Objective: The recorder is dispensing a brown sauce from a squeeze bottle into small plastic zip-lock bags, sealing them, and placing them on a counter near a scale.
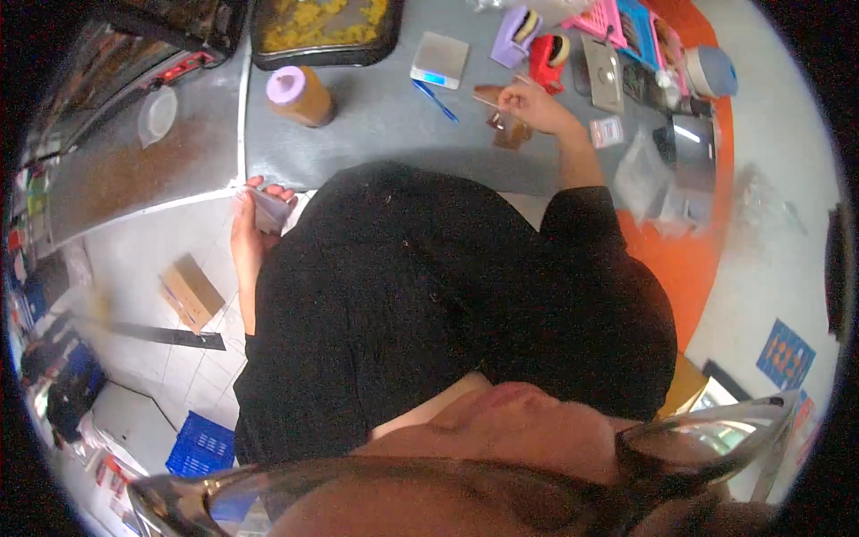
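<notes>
At the table's front edge, my left hand (pixel 247 218) has its fingers curled around a small translucent plastic piece (pixel 270 209), perhaps a bag or pouch. My right hand (pixel 533 106) pinches a thin pale stick (pixel 484 102) over the grey tabletop (pixel 376 144). Under and beside that hand lie shiny brown pieces (pixel 513 133), too blurred to identify. A blue pen (pixel 436 101) rests left of them, below a small digital scale (pixel 441 55) with a lit display.
A jar with a lilac lid (pixel 305 101) stands below a black tray (pixel 322 60) of yellow food. Purple (pixel 504 47) and red tape dispensers (pixel 541 67) sit ahead, near a pink basket (pixel 597 23). A plastic bag (pixel 641 171) lies right. On the floor is a cardboard box (pixel 191 290).
</notes>
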Action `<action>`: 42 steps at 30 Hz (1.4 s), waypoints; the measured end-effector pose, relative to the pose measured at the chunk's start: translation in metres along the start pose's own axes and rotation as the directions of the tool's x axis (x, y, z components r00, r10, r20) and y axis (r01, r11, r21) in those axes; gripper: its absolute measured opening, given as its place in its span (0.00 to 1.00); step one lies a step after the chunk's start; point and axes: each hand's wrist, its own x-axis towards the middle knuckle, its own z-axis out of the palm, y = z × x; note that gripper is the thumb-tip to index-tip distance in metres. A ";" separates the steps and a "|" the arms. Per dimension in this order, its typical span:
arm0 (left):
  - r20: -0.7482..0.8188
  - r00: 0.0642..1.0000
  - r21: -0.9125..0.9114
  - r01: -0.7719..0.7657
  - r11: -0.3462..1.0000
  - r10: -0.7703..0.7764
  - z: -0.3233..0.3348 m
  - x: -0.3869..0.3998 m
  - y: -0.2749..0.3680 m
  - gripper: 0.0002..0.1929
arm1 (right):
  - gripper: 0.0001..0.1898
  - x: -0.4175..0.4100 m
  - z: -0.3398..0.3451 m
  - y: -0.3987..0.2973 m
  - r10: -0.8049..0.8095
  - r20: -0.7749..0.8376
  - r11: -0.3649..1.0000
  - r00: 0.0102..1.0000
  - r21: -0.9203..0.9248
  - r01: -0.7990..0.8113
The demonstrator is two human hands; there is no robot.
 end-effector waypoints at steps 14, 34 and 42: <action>0.246 0.964 0.055 -0.116 0.992 0.099 -0.002 0.026 0.001 0.22 | 0.11 0.040 0.088 -0.067 -0.168 -0.362 0.906 0.917 0.310 0.288; -0.322 0.800 -0.130 -0.567 0.814 0.506 -0.105 -0.020 -0.031 0.20 | 0.12 0.081 0.191 -0.323 -0.828 0.165 0.558 0.535 0.155 0.815; -0.099 0.882 0.507 -0.353 0.787 0.460 -0.072 -0.055 -0.011 0.16 | 0.11 0.067 0.207 -0.326 -0.868 0.106 0.496 0.486 0.129 0.859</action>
